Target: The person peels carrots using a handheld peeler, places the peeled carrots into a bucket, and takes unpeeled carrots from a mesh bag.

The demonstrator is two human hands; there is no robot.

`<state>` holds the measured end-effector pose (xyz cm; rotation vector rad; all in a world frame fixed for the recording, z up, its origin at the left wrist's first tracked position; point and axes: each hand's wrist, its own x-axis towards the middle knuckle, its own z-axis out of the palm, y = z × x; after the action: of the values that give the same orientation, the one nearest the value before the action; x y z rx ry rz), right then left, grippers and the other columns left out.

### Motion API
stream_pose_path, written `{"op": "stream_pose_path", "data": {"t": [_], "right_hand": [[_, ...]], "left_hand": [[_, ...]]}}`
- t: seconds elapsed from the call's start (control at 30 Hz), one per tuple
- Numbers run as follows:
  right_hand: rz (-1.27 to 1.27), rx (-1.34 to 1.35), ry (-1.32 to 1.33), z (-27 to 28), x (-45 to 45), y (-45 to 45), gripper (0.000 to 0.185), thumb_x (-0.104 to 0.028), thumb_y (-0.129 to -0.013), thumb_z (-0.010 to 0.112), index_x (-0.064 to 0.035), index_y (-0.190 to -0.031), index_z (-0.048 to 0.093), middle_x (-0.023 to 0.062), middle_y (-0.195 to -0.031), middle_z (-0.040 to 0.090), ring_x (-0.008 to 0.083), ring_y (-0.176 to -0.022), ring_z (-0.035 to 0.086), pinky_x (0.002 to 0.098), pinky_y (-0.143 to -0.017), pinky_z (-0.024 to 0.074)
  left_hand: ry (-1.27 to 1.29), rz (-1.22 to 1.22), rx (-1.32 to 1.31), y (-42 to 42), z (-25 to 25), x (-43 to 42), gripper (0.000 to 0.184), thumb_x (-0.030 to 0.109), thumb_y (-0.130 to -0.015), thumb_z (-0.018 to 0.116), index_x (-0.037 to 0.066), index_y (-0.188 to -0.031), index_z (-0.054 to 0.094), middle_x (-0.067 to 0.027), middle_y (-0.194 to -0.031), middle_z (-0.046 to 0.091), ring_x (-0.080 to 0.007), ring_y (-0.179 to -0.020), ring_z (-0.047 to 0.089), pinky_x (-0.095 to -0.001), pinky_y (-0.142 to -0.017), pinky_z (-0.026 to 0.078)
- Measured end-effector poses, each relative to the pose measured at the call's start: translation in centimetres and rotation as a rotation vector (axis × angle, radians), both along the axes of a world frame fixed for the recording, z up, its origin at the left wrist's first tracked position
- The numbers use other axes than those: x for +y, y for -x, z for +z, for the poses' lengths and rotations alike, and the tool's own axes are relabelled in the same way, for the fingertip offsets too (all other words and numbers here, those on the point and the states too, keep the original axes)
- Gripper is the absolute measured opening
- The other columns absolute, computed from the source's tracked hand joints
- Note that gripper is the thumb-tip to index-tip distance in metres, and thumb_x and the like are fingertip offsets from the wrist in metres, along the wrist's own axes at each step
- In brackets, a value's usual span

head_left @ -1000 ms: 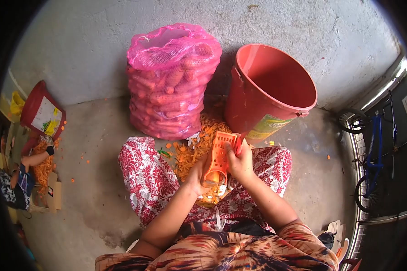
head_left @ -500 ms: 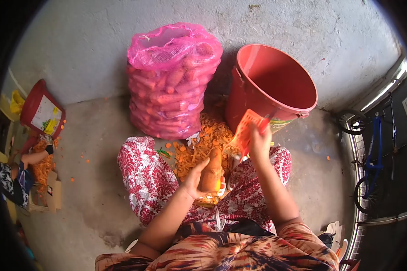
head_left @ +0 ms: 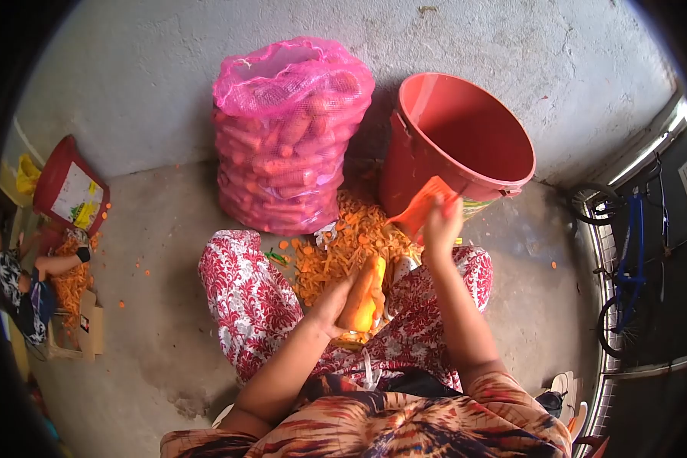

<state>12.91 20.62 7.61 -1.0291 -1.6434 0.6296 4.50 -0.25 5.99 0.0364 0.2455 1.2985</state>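
My left hand [head_left: 334,304] is wrapped round a large carrot [head_left: 365,294], which stands tilted above my lap and shows a bright, partly peeled side. Raised to the right, my right hand [head_left: 441,229] grips an orange peeler-like tool [head_left: 420,209] with a flat blade part pointing left. The tool and the carrot are apart. Under and beyond both hands lies a heap of orange peelings [head_left: 332,256] on the floor.
A pink mesh sack [head_left: 290,145] full of carrots stands by the wall, beside a tall red bucket [head_left: 462,145]. At the far left a person [head_left: 34,290] is near another red bucket [head_left: 72,191] and a cardboard box [head_left: 91,324]. A blue bicycle [head_left: 632,259] is at right.
The orange tool has come off the carrot and moved up and right with my right hand. The carrot has turned in my left hand, showing a brighter side.
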Motion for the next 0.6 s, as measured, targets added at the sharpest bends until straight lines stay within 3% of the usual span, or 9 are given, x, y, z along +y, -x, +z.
{"op": "stream_pose_path", "data": {"t": [0.03, 0.07, 0.1, 0.2, 0.33, 0.4, 0.43, 0.53, 0.6], "right_hand": [[-0.070, 0.029, 0.015, 1.8, 0.2, -0.1, 0.015, -0.007, -0.081, 0.050, -0.0032, -0.072, 0.038, 0.0032, -0.062, 0.044, 0.0110, -0.054, 0.039, 0.0264, -0.051, 0.0369], [0.005, 0.237, 0.069, 2.3, 0.5, 0.1, 0.012, -0.008, -0.083, 0.049, -0.0029, -0.076, 0.041, 0.0009, -0.061, 0.043, 0.0081, -0.053, 0.040, 0.0246, -0.049, 0.0369], [0.071, 0.221, 0.131, 3.6, -0.6, 0.2, 0.009, -0.008, -0.083, 0.049, -0.0034, -0.078, 0.043, -0.0003, -0.062, 0.044, 0.0067, -0.054, 0.041, 0.0233, -0.049, 0.0366], [0.375, 0.241, 0.273, 3.0, -3.9, -0.1, 0.006, -0.005, -0.081, 0.050, -0.0055, -0.080, 0.044, -0.0027, -0.064, 0.045, 0.0038, -0.056, 0.042, 0.0194, -0.049, 0.0351], [0.582, 0.158, 0.459, 5.5, -10.0, 0.3, 0.011, -0.006, -0.081, 0.050, -0.0014, -0.091, 0.048, 0.0012, -0.068, 0.052, 0.0084, -0.057, 0.048, 0.0233, -0.052, 0.0409], [0.568, -0.062, 0.151, 4.8, -10.9, 0.2, 0.015, -0.009, -0.080, 0.053, -0.0008, -0.093, 0.048, 0.0069, -0.068, 0.055, 0.0119, -0.058, 0.052, 0.0258, -0.055, 0.0428], [0.591, -0.071, 0.166, 4.6, -11.2, 0.2, 0.017, -0.011, -0.079, 0.055, -0.0004, -0.092, 0.049, 0.0109, -0.067, 0.055, 0.0141, -0.059, 0.054, 0.0276, -0.055, 0.0435], [0.604, -0.067, 0.261, 3.7, -11.1, -0.1, 0.010, -0.006, -0.083, 0.049, -0.0013, -0.091, 0.049, 0.0005, -0.072, 0.052, 0.0072, -0.065, 0.047, 0.0212, -0.060, 0.0401], [0.488, -0.024, 0.215, 3.1, -9.9, 0.2, 0.007, -0.007, -0.081, 0.051, -0.0021, -0.084, 0.047, 0.0015, -0.066, 0.049, 0.0081, -0.059, 0.044, 0.0230, -0.055, 0.0394]], "left_hand": [[0.037, 0.001, 0.014, -0.3, 0.6, -0.2, 0.041, 0.047, -0.084, 0.039, 0.010, -0.095, 0.051, -0.0088, -0.078, 0.057, -0.0229, -0.061, 0.057, -0.0352, -0.052, 0.048], [0.072, 0.006, 0.031, -0.2, 0.9, -0.3, 0.041, 0.048, -0.084, 0.039, 0.011, -0.095, 0.051, -0.0094, -0.077, 0.057, -0.0240, -0.061, 0.057, -0.0360, -0.052, 0.048], [0.091, 0.011, -0.014, 0.1, 0.1, -0.2, 0.042, 0.046, -0.086, 0.035, 0.010, -0.103, 0.048, -0.0134, -0.081, 0.055, -0.0253, -0.064, 0.057, -0.0395, -0.054, 0.049], [0.206, 0.081, -0.114, 0.6, 0.3, 0.2, 0.043, 0.047, -0.084, 0.037, 0.010, -0.103, 0.049, -0.0138, -0.082, 0.056, -0.0250, -0.064, 0.058, -0.0399, -0.051, 0.049], [0.163, 0.092, 0.066, 0.8, 0.4, 0.9, 0.041, 0.044, -0.084, 0.041, 0.009, -0.104, 0.051, -0.0116, -0.088, 0.059, -0.0239, -0.070, 0.060, -0.0387, -0.047, 0.049], [0.093, 0.125, -0.018, 0.7, -0.2, 1.1, 0.039, 0.038, -0.085, 0.039, 0.005, -0.101, 0.051, -0.0110, -0.089, 0.059, -0.0227, -0.073, 0.060, -0.0376, -0.053, 0.051], [0.111, 0.143, -0.043, 0.6, -0.3, 1.0, 0.038, 0.036, -0.085, 0.038, 0.004, -0.101, 0.052, -0.0112, -0.088, 0.059, -0.0223, -0.074, 0.060, -0.0371, -0.055, 0.051], [0.141, 0.115, 0.055, 0.5, 0.3, 0.9, 0.036, 0.037, -0.086, 0.039, 0.007, -0.102, 0.051, -0.0076, -0.085, 0.059, -0.0190, -0.071, 0.058, -0.0354, -0.061, 0.050], [0.042, 0.040, 0.125, 0.6, -0.6, 0.7, 0.038, 0.038, -0.087, 0.037, 0.007, -0.102, 0.050, -0.0084, -0.084, 0.059, -0.0191, -0.070, 0.058, -0.0343, -0.060, 0.049]]}}
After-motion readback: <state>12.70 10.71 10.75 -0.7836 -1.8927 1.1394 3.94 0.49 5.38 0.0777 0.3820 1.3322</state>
